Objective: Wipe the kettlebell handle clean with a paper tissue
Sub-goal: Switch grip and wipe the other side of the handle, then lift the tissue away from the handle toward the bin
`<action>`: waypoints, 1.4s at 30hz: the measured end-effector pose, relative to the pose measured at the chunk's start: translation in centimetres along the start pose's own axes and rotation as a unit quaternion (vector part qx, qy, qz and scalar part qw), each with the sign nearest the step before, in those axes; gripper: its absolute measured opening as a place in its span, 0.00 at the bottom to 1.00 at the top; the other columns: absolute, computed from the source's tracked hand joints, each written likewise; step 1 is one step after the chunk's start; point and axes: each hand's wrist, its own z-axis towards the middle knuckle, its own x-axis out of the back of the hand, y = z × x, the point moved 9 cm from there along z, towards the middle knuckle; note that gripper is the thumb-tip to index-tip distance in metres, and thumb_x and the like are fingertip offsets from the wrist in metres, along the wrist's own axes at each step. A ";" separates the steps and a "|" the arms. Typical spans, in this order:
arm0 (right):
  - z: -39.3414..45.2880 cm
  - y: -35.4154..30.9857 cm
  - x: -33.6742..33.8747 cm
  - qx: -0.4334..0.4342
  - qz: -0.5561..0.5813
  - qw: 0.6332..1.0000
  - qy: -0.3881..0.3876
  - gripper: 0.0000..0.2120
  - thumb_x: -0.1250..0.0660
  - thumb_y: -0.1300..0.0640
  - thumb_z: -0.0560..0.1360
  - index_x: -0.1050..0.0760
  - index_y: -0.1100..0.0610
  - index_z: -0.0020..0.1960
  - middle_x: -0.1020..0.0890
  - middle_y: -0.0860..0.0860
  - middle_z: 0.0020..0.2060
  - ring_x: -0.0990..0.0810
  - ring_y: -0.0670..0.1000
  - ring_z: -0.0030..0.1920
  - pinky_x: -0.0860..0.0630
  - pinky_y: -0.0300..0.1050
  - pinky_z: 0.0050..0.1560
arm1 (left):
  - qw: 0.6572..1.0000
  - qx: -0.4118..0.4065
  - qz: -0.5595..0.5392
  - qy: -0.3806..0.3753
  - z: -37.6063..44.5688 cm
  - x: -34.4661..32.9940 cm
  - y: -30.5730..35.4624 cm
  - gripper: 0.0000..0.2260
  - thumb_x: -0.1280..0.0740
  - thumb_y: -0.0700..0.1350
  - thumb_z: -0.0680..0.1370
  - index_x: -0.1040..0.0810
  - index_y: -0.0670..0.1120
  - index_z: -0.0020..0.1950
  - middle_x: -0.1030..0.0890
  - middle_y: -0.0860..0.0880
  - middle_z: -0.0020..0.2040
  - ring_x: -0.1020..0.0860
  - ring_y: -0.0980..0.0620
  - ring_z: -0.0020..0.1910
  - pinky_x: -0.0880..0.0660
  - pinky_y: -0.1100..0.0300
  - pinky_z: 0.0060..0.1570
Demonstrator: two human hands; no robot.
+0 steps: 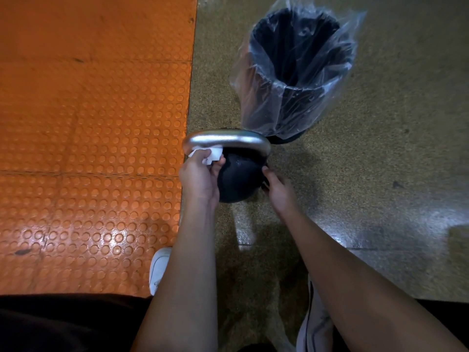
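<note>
A black kettlebell (239,177) with a shiny silver handle (228,138) stands on the speckled floor in the middle of the view. My left hand (200,177) grips a crumpled white paper tissue (212,154) and presses it against the left end of the handle, just under the bend. My right hand (278,189) rests on the right side of the black ball, fingers curled against it and steadying it. The right base of the handle is partly hidden behind that hand.
A black waste bin (299,69) lined with a clear plastic bag stands just behind the kettlebell, its base almost touching it. An orange studded rubber mat (94,148) covers the floor to the left. My white shoes (160,268) are below.
</note>
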 end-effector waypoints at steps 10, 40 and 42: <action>0.1 0.3 -0.2 -0.006 0.008 1.000 0.005 0.38 0.33 0.26 0.66 0.20 0.47 0.69 0.18 0.50 0.66 0.21 0.56 0.67 0.28 0.62 0.73 | 1.000 -0.004 -0.010 0.023 -0.6 -0.1 -0.2 0.06 0.38 0.32 0.75 0.25 0.39 0.40 0.26 0.44 0.35 0.25 0.53 0.24 0.27 0.64 0.26; 1.7 -7.7 2.3 0.060 -0.016 0.996 0.058 0.12 0.34 0.56 0.82 0.18 0.52 0.63 0.13 0.48 0.54 0.15 0.53 0.58 0.20 0.57 0.64 | 0.959 -0.053 0.199 -0.196 -2.5 -6.7 6.5 0.06 0.40 0.37 0.76 0.25 0.37 0.45 0.24 0.41 0.35 0.26 0.49 0.23 0.31 0.63 0.21; 1.4 -10.8 3.0 0.091 -0.001 0.994 0.063 0.13 0.32 0.57 0.82 0.19 0.52 0.65 0.14 0.51 0.56 0.14 0.54 0.56 0.17 0.59 0.60 | 0.948 -0.056 0.215 -0.229 -2.4 -8.0 7.6 0.07 0.39 0.41 0.77 0.24 0.39 0.47 0.23 0.42 0.37 0.23 0.47 0.28 0.28 0.61 0.23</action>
